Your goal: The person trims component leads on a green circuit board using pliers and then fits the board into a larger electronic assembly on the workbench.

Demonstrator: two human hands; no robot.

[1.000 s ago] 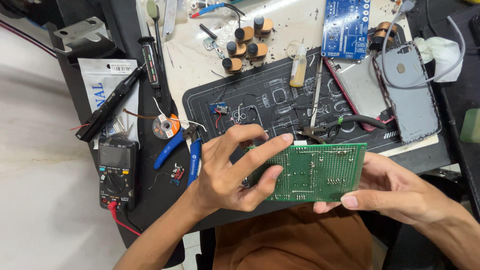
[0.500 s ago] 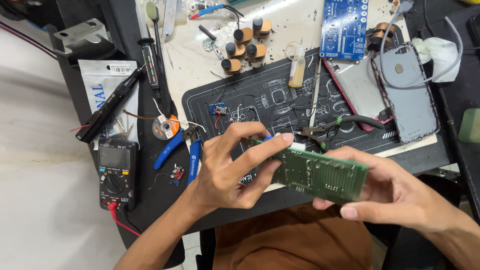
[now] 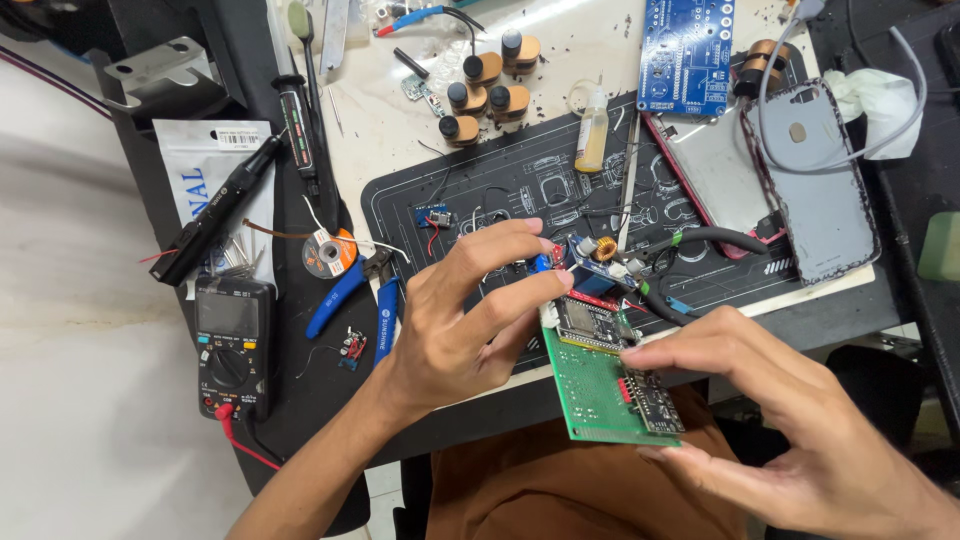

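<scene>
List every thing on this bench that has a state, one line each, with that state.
Green circuit board: held off the bench, tilted, parts side up.
Left hand: fingertips on the board's top edge.
Right hand: pinching the board's right side.
Multimeter: screen blank, red lead plugged in.
Blue-handled pliers: lying flat, handles spread.
Small bottle: lying on the mat, capped.
Phone: face down, back showing.
</scene>
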